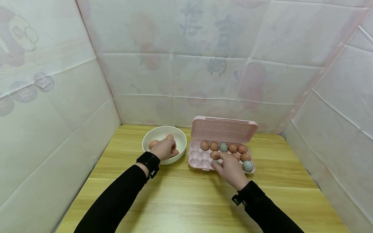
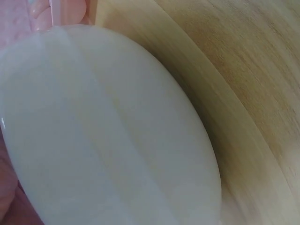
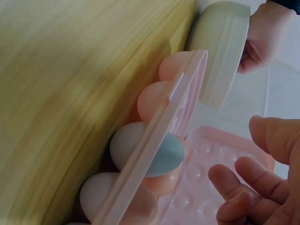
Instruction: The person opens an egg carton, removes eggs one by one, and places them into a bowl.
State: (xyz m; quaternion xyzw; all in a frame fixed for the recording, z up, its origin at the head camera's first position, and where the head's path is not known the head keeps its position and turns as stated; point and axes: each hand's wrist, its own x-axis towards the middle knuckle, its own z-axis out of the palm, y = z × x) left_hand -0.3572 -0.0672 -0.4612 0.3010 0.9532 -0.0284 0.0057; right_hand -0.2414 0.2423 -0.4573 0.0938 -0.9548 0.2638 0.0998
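Note:
My left hand (image 1: 163,149) reaches into a white bowl (image 1: 182,136) with several brown eggs (image 1: 152,144) in it. Its curled fingers are beside an egg (image 1: 175,152); whether they grip it is hidden. The bowl's outer wall (image 2: 112,126) fills most of the left wrist view. My right hand (image 1: 231,170) is over a pink egg carton (image 1: 196,166), thumb and fingers apart. No egg shows between its fingers in the right wrist view. Near its fingertips sit a brown egg (image 1: 215,155) and a bluish egg (image 3: 166,154). Brown and bluish eggs fill the carton's right and middle cups.
The carton's lid (image 1: 224,129) stands raised at the back. Several cups (image 1: 195,154) on the carton's left hold no egg. The wooden table (image 1: 175,200) carries bowl and carton side by side, near a fabric-covered back wall (image 1: 180,106).

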